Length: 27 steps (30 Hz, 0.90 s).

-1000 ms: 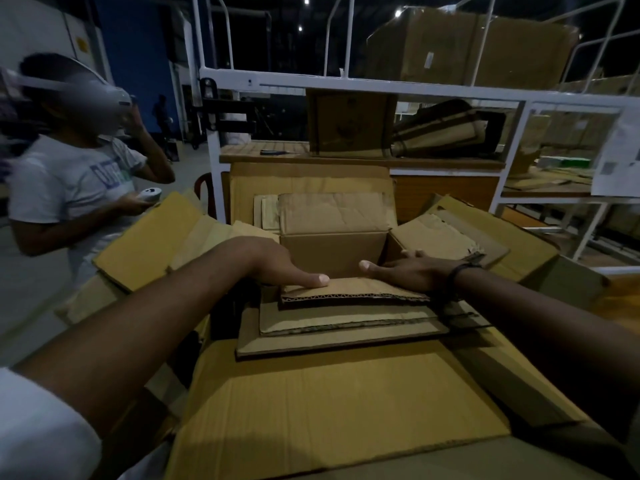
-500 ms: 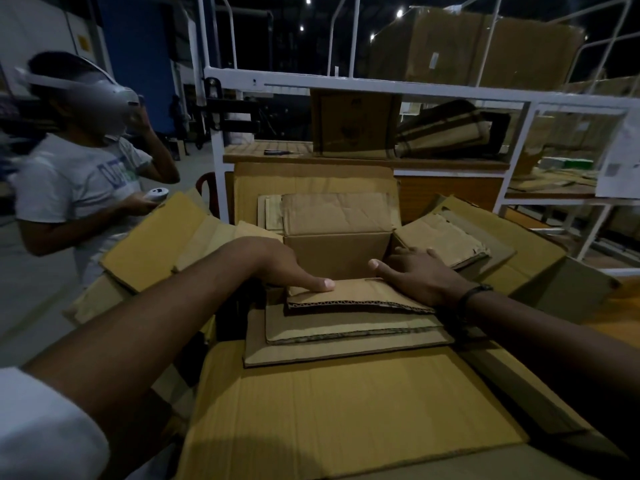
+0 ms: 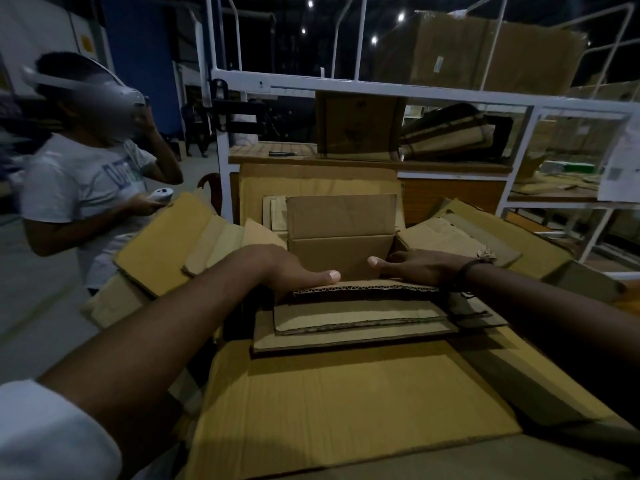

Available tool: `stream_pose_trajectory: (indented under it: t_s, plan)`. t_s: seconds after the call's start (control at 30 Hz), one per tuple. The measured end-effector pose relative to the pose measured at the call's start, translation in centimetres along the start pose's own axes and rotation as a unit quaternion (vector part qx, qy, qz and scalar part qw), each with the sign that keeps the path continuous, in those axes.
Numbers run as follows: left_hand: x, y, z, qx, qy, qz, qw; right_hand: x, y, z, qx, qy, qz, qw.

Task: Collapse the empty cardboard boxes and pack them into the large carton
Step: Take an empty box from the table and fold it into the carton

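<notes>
The left hand (image 3: 294, 271) and right hand (image 3: 419, 268) lie flat, fingers straight, pressing opposite ends of the top flattened box (image 3: 363, 288). Its long axis runs left-right, equally near both, atop the stack inside the large carton (image 3: 346, 410).

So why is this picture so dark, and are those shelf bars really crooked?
Head view: dim, the only bright spots being small ceiling lamps far back; the cardboard stack in front shows clearly, while the person on the left looks soft and smeared; the wide lens slants the white shelf frame toward the edges.
</notes>
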<state>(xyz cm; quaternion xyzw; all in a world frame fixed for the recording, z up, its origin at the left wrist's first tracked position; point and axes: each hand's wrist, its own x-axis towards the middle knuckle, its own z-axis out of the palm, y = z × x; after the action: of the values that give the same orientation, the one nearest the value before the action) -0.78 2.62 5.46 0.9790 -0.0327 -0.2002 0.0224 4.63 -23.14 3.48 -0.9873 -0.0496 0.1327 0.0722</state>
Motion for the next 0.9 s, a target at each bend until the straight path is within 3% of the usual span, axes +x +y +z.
stream_pose_trajectory:
  t_s: [0.1, 0.2, 0.3, 0.43, 0.6, 0.9]
  plan:
    - [-0.5, 0.2, 0.7, 0.024, 0.023, -0.01, 0.999, 0.6, -0.2, 0.3, -0.01, -0.015, 0.011, 1.0]
    - [-0.1, 0.2, 2.2, 0.07, 0.045, -0.009, 0.997, 1.0, 0.1, 1.9, -0.067, 0.033, -0.007, 0.997]
    - [0.3, -0.2, 3.6, 0.055, 0.062, 0.011, 0.997, 0.6, 0.5, 2.9, -0.063, 0.088, -0.052, 0.993]
    - [-0.2, 0.1, 4.7, 0.044, 0.101, 0.011, 0.994, -0.1, -0.1, 2.0, -0.088, 0.07, -0.061, 0.992]
    - [-0.6, 0.1, 4.9, 0.042, 0.105, -0.009, 0.993, 3.6, -2.7, 0.2, -0.184, 0.104, -0.081, 0.974]
    - [0.4, -0.1, 4.8, 0.023, 0.097, -0.019, 0.995, 9.8, -6.7, -0.3, -0.112, 0.135, -0.07, 0.982]
